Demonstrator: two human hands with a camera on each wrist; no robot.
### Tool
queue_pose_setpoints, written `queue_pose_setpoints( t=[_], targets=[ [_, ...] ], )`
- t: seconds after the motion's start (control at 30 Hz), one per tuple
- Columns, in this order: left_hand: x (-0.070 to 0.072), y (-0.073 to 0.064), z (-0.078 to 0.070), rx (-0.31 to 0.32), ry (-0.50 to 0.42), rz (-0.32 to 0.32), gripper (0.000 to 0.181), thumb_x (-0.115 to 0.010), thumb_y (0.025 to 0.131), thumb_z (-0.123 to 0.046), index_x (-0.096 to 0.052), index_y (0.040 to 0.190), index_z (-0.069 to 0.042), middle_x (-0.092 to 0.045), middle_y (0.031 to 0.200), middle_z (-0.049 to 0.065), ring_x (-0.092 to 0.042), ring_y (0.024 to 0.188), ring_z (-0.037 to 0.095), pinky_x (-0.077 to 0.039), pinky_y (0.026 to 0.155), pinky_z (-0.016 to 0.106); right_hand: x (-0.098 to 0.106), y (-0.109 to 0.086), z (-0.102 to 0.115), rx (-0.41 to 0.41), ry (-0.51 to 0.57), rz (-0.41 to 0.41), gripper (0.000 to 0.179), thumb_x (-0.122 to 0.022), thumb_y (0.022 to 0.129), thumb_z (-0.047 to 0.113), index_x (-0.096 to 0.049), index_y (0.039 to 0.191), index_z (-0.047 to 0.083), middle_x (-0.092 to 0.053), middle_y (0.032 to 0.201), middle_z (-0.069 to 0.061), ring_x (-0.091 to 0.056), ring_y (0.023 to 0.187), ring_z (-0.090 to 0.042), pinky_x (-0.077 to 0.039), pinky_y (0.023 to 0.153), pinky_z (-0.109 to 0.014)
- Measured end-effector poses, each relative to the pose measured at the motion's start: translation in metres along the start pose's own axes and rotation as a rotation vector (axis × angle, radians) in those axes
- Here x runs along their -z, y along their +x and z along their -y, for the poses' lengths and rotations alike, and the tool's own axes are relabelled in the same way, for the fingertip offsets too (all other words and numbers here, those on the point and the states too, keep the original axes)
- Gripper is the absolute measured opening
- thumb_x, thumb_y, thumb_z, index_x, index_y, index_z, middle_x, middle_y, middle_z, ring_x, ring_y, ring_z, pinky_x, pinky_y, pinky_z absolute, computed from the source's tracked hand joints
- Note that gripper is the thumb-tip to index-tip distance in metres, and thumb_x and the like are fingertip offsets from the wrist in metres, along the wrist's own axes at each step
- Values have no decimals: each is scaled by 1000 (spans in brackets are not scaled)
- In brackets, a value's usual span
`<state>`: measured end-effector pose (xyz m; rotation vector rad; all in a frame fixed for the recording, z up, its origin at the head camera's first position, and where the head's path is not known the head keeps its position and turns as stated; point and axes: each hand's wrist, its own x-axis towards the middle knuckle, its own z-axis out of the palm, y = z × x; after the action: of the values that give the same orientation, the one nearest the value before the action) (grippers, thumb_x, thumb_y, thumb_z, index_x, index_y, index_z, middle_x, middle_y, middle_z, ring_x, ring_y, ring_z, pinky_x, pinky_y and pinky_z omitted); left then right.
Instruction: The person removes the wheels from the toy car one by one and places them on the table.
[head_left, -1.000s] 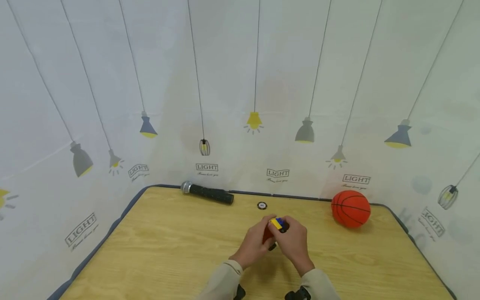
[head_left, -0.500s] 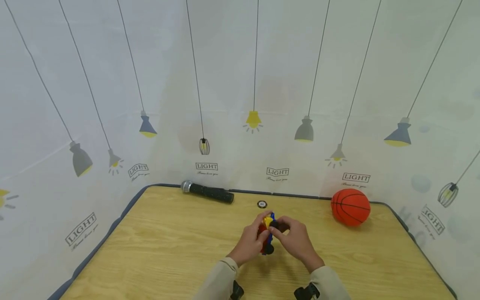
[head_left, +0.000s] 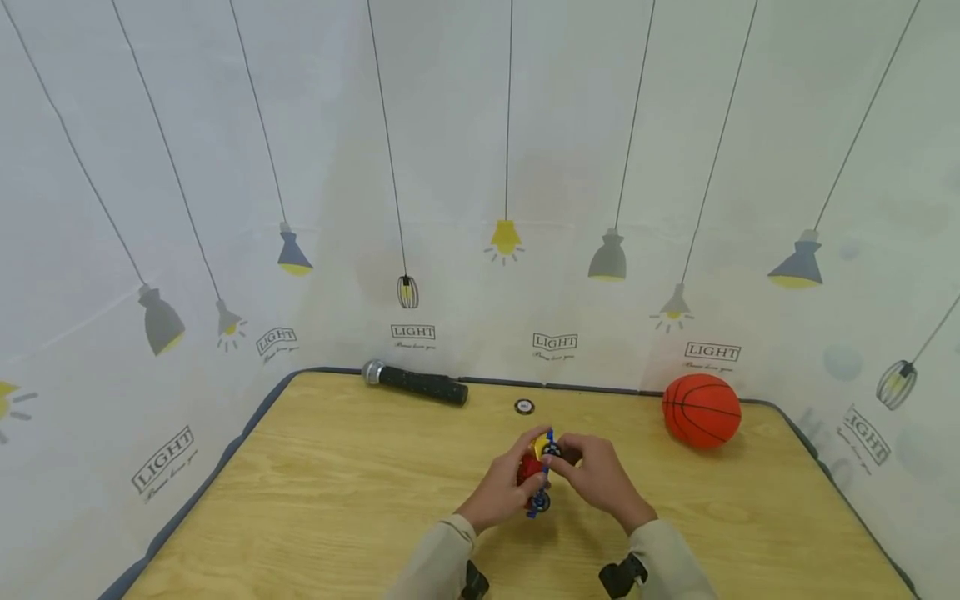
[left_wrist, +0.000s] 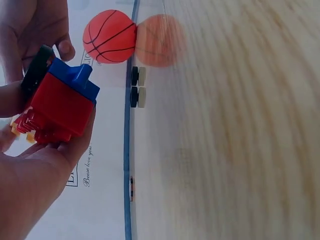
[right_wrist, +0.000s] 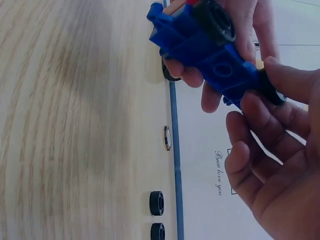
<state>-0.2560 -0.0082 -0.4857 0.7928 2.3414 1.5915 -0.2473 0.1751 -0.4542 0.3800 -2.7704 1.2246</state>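
Note:
Both hands hold a small brick-built toy car [head_left: 536, 477] just above the middle of the wooden table [head_left: 337, 500]. It has a red body [left_wrist: 59, 107], a blue base [right_wrist: 205, 55], a bit of yellow and black wheels [right_wrist: 215, 20]. My left hand [head_left: 517, 483] grips the red body from the left, and its fingers wrap the car in the left wrist view [left_wrist: 35, 185]. My right hand [head_left: 573, 463] pinches the wheel end from the right, with its fingertips [right_wrist: 272, 75] against the blue base. The car stands on its edge between the hands.
An orange basketball [head_left: 701, 411] sits at the table's back right. A black microphone [head_left: 416, 384] lies along the back edge, and a small round black disc [head_left: 524, 407] lies near the back middle. A printed white curtain [head_left: 480, 167] surrounds the table.
The car has been turned from lying flat with its yellow-blue top up to standing on edge. Both hands have moved slightly toward me.

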Motion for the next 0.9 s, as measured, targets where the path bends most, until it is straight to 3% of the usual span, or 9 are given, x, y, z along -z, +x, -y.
queue_pose_setpoints(
  t=[0.13, 0.3, 0.57, 0.9],
  targets=[
    [1, 1, 4, 18, -68, 3, 53, -55, 104, -18, -37, 149, -39, -62, 128, 14, -69, 96, 12, -60, 73, 32, 3, 1, -3, 11, 23, 33, 16, -71, 94, 21, -67, 80, 13, -62, 73, 3, -54, 67, -10, -44, 58, -22],
    [-1, 2, 3, 20, -59, -44, 46, -61, 101, -21, -45, 144, -26, -69, 119, 13, -72, 93, 15, -61, 83, 36, 2, 4, -11, 28, 65, 73, 19, -71, 94, 24, -65, 79, 13, -58, 70, 2, -52, 62, -10, -42, 54, -22],
    [-3, -2, 4, 67, -34, -81, 43, -64, 99, -22, -51, 140, -24, -71, 119, 11, -70, 93, 13, -60, 82, 35, -6, 2, -21, 24, 123, 92, 17, -70, 94, 22, -65, 82, 12, -62, 77, 0, -54, 65, -11, -46, 57, -23],
    [0, -1, 11, 54, -37, -68, 42, -63, 100, -19, -51, 140, -22, -71, 115, 12, -68, 88, 10, -58, 75, 29, -15, -2, -27, 154, 132, 31, 18, -71, 93, 16, -61, 78, 12, -60, 67, -2, -55, 53, -4, -52, 49, -23]
  ],
)
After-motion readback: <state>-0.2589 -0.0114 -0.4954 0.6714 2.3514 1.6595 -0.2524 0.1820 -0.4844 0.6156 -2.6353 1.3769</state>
